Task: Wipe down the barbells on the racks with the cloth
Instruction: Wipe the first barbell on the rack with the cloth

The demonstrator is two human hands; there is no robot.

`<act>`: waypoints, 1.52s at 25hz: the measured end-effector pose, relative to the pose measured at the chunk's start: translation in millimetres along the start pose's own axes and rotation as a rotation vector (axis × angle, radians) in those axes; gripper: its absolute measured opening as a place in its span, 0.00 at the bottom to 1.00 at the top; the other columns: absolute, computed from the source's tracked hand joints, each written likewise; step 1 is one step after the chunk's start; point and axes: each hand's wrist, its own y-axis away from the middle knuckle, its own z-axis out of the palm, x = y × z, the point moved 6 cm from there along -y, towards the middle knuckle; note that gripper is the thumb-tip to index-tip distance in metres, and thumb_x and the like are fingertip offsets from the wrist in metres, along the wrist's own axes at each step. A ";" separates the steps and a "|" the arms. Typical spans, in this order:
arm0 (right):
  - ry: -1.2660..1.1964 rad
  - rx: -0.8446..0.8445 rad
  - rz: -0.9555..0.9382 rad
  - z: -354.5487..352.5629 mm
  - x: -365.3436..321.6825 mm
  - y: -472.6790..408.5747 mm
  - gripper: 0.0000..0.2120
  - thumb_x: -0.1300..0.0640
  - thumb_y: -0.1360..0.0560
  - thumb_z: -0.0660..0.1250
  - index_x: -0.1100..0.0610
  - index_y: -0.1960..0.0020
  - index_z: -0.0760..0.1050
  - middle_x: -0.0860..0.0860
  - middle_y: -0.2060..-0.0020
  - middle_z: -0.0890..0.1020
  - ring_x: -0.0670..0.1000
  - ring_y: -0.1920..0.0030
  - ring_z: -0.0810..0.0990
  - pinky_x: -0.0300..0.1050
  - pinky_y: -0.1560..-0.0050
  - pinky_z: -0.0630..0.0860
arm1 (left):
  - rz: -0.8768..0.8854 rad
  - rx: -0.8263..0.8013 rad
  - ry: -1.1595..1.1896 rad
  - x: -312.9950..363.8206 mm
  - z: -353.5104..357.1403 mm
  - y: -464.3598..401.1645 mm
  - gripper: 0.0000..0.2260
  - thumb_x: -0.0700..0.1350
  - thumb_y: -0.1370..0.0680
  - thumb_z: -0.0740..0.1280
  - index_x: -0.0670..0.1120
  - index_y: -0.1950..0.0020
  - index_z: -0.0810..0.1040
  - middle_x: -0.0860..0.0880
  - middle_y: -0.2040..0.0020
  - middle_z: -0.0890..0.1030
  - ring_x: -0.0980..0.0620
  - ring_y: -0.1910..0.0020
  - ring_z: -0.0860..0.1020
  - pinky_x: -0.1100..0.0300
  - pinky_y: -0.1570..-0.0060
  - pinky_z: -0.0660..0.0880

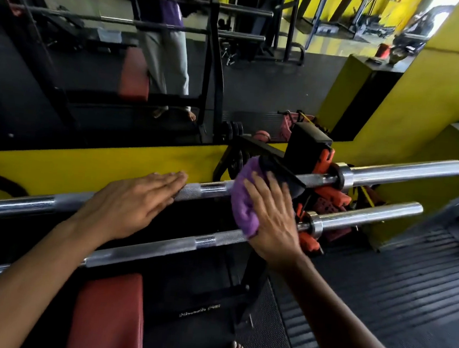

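right hand [271, 220] presses the purple cloth [243, 203] with spread fingers onto the upper barbell [212, 189] beside the rack's hook, left hand [133, 201] flat steadying it; best wrap the cloth fully around.

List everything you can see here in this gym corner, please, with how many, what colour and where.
barbells: two, silver, lying across the black rack, one behind and above the other.
cloth: one, purple, against the bars near the rack's right upright.
rack: one, black, holding both bars.
bench pad: one, red, below the bars.
orange pieces: several, piled behind the rack's right end.
mirror: one, on the yellow wall, reflecting the person and bars.
floor mat: black, ribbed, on the right.
left hand: flat on the upper bar.
right hand: pressing the cloth.
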 end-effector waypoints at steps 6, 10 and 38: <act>-0.001 0.165 0.335 -35.2 85.4 -7.7 0.24 0.45 0.28 0.68 0.56 0.36 0.73 0.53 0.38 0.75 0.58 0.33 0.71 0.55 0.29 0.65 | -0.039 0.038 -0.001 -4.3 1.6 10.5 0.24 0.53 0.14 0.48 0.44 0.20 0.64 0.47 0.24 0.70 0.49 0.29 0.74 0.53 0.29 0.69; 0.000 -0.142 0.602 -36.9 70.1 -65.6 0.20 0.36 0.25 0.60 0.53 0.53 0.75 0.54 0.53 0.80 0.58 0.42 0.77 0.56 0.37 0.66 | -0.064 0.069 -0.046 3.6 -8.2 6.9 0.27 0.55 0.13 0.42 0.44 0.24 0.71 0.48 0.30 0.77 0.48 0.35 0.79 0.61 0.34 0.67; -0.345 0.015 0.028 -35.6 -20.3 -54.1 0.12 0.49 0.25 0.63 0.56 0.50 0.79 0.49 0.53 0.81 0.53 0.48 0.80 0.47 0.44 0.70 | -0.080 0.062 0.002 -5.6 2.3 10.4 0.24 0.53 0.15 0.48 0.49 0.20 0.65 0.49 0.26 0.73 0.49 0.31 0.77 0.52 0.38 0.79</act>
